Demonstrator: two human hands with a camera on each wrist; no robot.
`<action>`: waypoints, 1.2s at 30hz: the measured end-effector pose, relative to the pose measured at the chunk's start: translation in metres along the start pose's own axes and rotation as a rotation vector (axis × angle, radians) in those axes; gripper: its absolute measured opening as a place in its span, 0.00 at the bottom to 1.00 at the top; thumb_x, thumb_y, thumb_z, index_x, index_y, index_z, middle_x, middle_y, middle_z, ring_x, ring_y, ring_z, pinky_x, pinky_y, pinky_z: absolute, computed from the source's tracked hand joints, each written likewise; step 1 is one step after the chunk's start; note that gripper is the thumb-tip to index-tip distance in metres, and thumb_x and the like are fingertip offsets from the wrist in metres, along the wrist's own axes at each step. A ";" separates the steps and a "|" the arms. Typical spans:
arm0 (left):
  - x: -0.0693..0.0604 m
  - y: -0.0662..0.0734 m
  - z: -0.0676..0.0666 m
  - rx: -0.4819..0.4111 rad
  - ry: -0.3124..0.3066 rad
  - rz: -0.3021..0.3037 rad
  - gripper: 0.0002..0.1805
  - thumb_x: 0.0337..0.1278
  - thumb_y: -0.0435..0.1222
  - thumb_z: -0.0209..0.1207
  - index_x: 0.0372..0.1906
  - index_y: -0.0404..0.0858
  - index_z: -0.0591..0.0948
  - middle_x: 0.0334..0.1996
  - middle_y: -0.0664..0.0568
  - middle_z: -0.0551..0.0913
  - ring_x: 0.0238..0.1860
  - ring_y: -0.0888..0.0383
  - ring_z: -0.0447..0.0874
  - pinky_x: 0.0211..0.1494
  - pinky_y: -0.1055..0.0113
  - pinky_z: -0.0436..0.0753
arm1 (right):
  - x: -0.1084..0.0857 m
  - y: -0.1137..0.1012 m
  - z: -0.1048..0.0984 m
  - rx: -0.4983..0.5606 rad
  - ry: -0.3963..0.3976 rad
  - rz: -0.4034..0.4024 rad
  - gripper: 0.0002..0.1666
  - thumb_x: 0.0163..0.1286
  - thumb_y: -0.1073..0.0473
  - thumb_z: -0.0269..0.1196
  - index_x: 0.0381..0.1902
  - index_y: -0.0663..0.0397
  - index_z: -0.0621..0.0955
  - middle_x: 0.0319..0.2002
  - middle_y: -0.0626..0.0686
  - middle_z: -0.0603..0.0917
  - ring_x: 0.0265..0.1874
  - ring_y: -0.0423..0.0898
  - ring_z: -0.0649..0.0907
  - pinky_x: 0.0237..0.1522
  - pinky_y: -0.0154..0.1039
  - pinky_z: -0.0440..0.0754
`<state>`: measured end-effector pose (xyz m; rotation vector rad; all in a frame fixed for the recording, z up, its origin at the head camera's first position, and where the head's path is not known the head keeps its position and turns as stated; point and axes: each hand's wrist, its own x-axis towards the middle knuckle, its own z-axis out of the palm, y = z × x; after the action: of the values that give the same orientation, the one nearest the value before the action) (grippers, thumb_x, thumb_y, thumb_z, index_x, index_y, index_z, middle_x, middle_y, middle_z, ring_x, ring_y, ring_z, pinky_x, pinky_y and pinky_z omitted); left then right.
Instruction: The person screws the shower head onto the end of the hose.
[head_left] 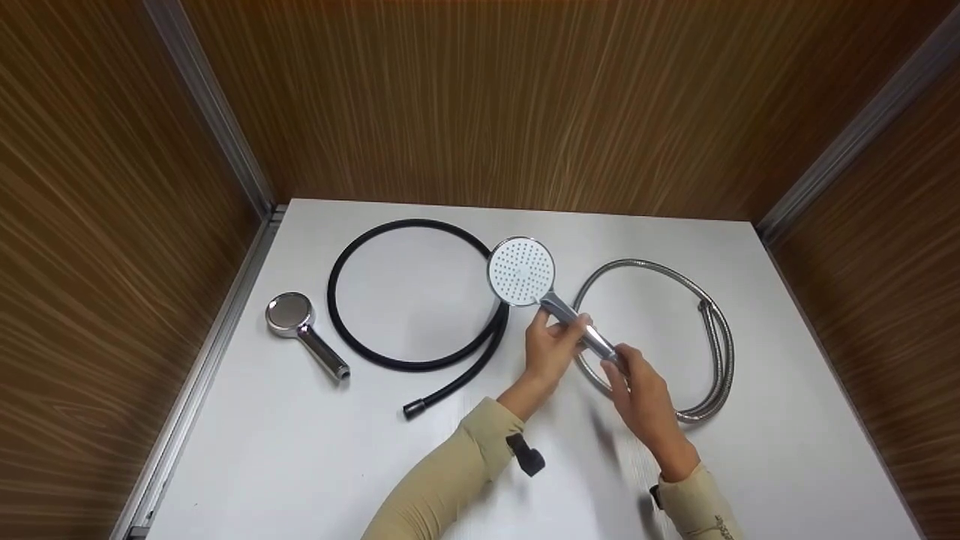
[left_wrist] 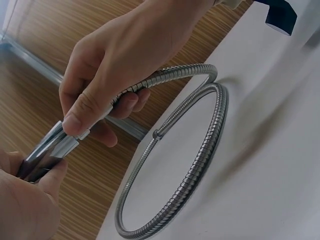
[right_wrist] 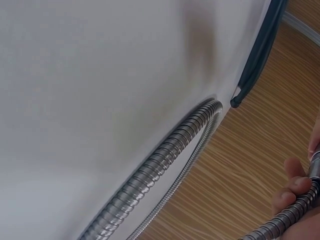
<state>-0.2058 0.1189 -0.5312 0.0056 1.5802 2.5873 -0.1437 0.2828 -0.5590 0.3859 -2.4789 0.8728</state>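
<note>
A large round shower head (head_left: pixel 521 271) with a white nozzle face and chrome handle is held above the table. My left hand (head_left: pixel 551 349) grips its handle, thumb and fingers on opposite sides. At the handle's lower end, my right hand (head_left: pixel 645 397) pinches the end of a ribbed metal shower hose (head_left: pixel 729 360). In the left wrist view the hose's end fitting meets the chrome handle (left_wrist: pixel 45 155) under the right thumb; how far it is joined I cannot tell. The rest of the hose lies coiled on the table.
A smaller chrome shower head (head_left: pixel 289 313) lies at the left. Between it and my hands, a black hose (head_left: pixel 332 300) is looped on the white table (head_left: pixel 285 465). Wood-grain panels (head_left: pixel 480 105) enclose the back and both sides.
</note>
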 end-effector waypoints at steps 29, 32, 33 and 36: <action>0.001 -0.001 0.001 -0.018 0.024 -0.004 0.24 0.67 0.32 0.69 0.63 0.34 0.76 0.44 0.34 0.91 0.46 0.48 0.94 0.53 0.60 0.95 | 0.000 -0.003 0.000 0.045 -0.012 0.009 0.23 0.72 0.69 0.69 0.59 0.67 0.73 0.45 0.64 0.89 0.46 0.54 0.91 0.42 0.56 0.93; 0.002 -0.002 0.001 -0.026 0.030 0.007 0.23 0.66 0.31 0.69 0.62 0.33 0.76 0.43 0.34 0.91 0.45 0.48 0.94 0.52 0.59 0.95 | 0.000 -0.003 0.000 0.040 -0.017 0.024 0.22 0.73 0.68 0.68 0.59 0.67 0.74 0.45 0.64 0.89 0.46 0.56 0.91 0.42 0.57 0.93; 0.002 -0.002 0.001 -0.028 0.030 0.008 0.23 0.66 0.31 0.69 0.61 0.33 0.77 0.43 0.34 0.91 0.45 0.48 0.94 0.52 0.59 0.95 | 0.000 -0.003 0.000 0.037 -0.019 0.028 0.21 0.73 0.68 0.68 0.59 0.67 0.75 0.45 0.65 0.89 0.46 0.56 0.91 0.42 0.57 0.93; 0.002 -0.002 0.001 -0.027 0.028 0.002 0.24 0.66 0.30 0.69 0.63 0.33 0.76 0.44 0.34 0.91 0.47 0.46 0.94 0.52 0.59 0.95 | 0.000 -0.002 -0.001 0.029 -0.022 0.029 0.20 0.74 0.67 0.67 0.60 0.67 0.75 0.45 0.64 0.89 0.44 0.56 0.91 0.41 0.57 0.93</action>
<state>-0.2073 0.1210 -0.5325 -0.0310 1.5549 2.6216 -0.1426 0.2818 -0.5579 0.3721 -2.5002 0.9216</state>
